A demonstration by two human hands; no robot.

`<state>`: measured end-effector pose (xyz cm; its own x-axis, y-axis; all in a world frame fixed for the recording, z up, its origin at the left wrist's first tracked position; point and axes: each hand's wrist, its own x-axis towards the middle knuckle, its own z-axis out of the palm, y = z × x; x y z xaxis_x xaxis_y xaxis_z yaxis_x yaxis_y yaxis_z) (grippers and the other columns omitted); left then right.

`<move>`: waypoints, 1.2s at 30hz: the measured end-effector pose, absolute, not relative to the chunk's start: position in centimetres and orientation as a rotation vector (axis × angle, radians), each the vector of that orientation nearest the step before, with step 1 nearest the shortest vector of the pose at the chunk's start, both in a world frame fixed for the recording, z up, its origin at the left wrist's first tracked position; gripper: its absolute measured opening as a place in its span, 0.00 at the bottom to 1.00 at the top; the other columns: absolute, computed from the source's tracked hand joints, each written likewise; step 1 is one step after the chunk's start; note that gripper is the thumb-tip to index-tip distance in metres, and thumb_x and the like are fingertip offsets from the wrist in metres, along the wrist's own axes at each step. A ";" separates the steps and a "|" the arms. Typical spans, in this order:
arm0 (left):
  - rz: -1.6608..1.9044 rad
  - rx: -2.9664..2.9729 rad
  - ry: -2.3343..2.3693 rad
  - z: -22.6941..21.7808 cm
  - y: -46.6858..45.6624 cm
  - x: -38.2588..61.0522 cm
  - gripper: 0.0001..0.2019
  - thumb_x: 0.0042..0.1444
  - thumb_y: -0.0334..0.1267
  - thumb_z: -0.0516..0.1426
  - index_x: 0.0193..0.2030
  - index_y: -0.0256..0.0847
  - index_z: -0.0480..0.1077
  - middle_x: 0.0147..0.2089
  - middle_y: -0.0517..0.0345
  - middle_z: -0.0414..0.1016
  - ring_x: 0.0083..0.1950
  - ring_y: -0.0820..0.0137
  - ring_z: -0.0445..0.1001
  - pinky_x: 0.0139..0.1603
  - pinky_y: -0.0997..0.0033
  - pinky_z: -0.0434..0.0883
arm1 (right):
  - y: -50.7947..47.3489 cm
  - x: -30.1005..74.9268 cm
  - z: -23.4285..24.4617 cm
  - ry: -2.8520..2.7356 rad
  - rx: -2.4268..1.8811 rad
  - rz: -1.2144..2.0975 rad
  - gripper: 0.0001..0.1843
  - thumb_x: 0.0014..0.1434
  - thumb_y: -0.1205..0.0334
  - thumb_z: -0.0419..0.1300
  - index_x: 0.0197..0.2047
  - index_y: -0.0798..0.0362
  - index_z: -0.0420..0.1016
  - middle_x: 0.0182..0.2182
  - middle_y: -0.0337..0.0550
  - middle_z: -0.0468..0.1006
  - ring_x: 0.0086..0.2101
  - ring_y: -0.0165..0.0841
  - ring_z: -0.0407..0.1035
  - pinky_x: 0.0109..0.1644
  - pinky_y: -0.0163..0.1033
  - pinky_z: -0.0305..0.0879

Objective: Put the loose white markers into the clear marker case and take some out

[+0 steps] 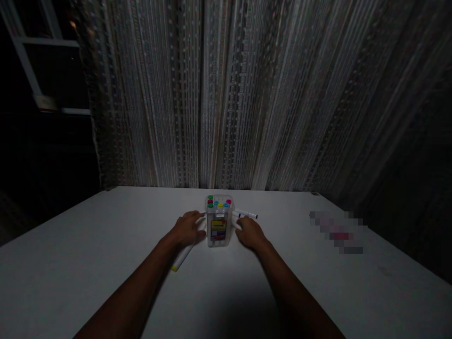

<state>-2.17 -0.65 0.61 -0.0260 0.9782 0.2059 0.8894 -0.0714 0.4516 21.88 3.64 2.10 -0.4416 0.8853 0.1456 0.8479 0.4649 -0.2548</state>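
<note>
A clear plastic case (219, 230) stands upright on the white table, with several markers inside showing green, red, blue, yellow and pink ends at its top. It has a yellow and dark label on the front. To its left is my left hand (188, 229), fingers apart, thumb and forefinger close to the case's side. A white marker with a yellow end (181, 258) lies slantwise on the table, partly under that hand. My right hand (250, 231) is right of the case, its fingers closed around a white marker (235, 220), mostly hidden. Behind it lie white markers with dark bands (249, 214).
The white table (106, 245) reaches back to a patterned curtain (219, 94). A blurred-out patch with some pink (339, 234) lies on the table at the right. At the upper left is a dark window frame (52, 42). The room is dim.
</note>
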 end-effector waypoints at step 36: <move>0.198 2.055 2.264 1.6 -12.6 0.8 0.20 0.56 0.42 0.43 0.52 0.36 0.61 0.37 0.47 0.75 0.40 0.56 0.73 0.40 0.59 0.65 | -9.1 21.0 1.4 -2.691 -0.831 -0.056 0.21 0.58 0.49 0.51 0.51 0.50 0.65 0.41 0.49 0.71 0.38 0.39 0.67 0.35 0.40 0.63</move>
